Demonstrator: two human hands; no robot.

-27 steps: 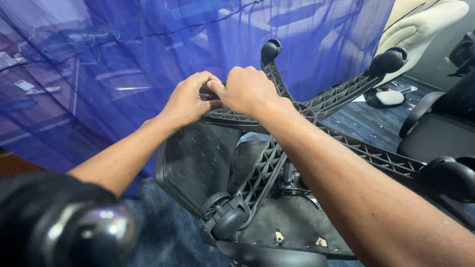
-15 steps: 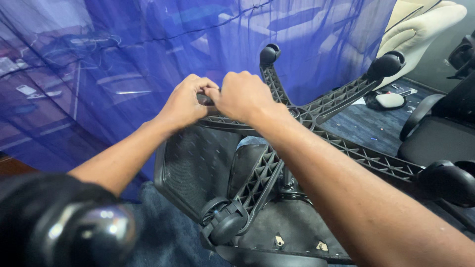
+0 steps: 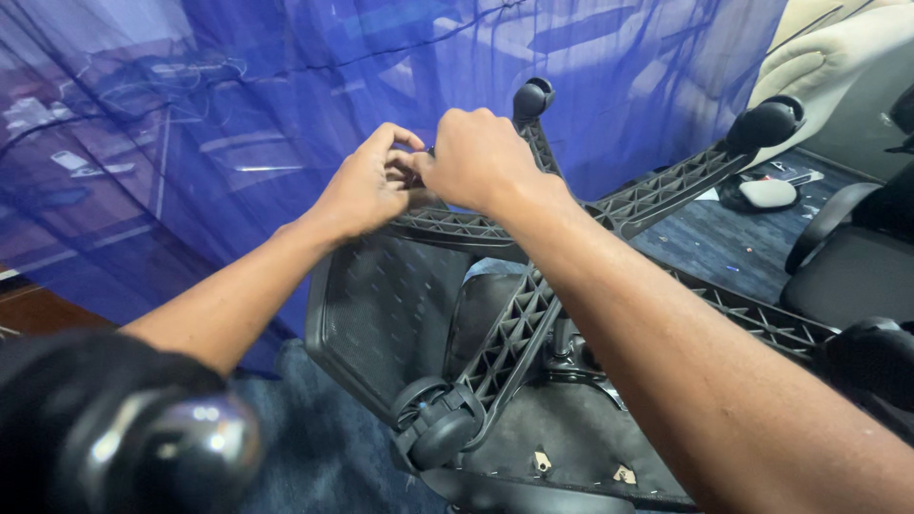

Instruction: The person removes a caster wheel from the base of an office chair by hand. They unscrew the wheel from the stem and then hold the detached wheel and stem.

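Both hands meet at the tip of one leg of the upturned chair base (image 3: 571, 224). The left hand (image 3: 367, 190) is closed, its fingers pinching a small dark part that is mostly hidden, probably a wheel. The right hand (image 3: 476, 157) is closed over the same part from the other side. To do this well, I think the hands should push straight along the leg's socket and not twist, while the base stays steady. Other wheels, like the near wheel (image 3: 433, 424), already sit on their legs. The chair lies upside down on a blue-grey carpet floor (image 3: 314, 447). Behind it hangs a thin blue curtain (image 3: 286, 86), and a cream chair (image 3: 838, 48) stands at the right.
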